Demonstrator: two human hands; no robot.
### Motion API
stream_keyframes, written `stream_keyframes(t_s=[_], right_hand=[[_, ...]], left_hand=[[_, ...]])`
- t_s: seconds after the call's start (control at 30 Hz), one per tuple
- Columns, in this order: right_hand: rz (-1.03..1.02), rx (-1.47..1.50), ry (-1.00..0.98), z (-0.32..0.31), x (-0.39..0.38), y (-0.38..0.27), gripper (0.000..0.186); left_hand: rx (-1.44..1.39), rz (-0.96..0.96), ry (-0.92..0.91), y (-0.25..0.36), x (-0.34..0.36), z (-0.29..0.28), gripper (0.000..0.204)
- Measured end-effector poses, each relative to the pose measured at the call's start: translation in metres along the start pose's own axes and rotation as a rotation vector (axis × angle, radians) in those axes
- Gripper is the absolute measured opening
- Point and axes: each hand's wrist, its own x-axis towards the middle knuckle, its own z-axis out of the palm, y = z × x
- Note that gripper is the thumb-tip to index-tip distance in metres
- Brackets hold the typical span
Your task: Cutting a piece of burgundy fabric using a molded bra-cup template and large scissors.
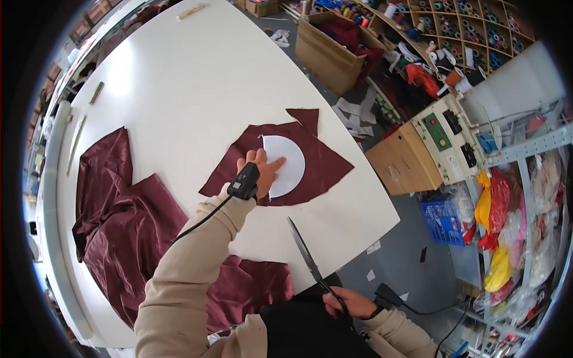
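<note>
Gripping scissors (306,253), right hand (353,303); cardboard box (323,58) holds maroon cloth (343,31).

There's the white half-disc (292,164), smooth and flat, its curved edge swinging out to the right, its straight side to the left and partly hidden. It sits right on top of the maroon cloth (325,164), a many-cornered piece spread on the white table (209,77), one sharp corner out to the right, another down to the left. And lower down, the dark scissors (307,253), held by the handles, long blades slanting up and left, tips apart from the cloth!
</note>
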Motion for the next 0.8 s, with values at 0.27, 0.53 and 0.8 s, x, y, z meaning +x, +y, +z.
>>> stream_keyframes(t_s=[0.27,0.53,0.8], right_hand=[[-0.056,0.169,0.109,0.056,0.050,0.005,0.049],[-0.057,0.107,0.205,0.074,0.076,0.010,0.038],[-0.076,-0.013,0.281,0.077,0.083,0.008,0.045]], left_hand=[[-0.143,0.050,0.005,-0.012,-0.002,0.007,0.047],[-0.156,0.086,-0.042,-0.018,-0.001,0.002,0.047],[-0.152,0.079,-0.068,-0.018,0.001,0.001,0.048]])
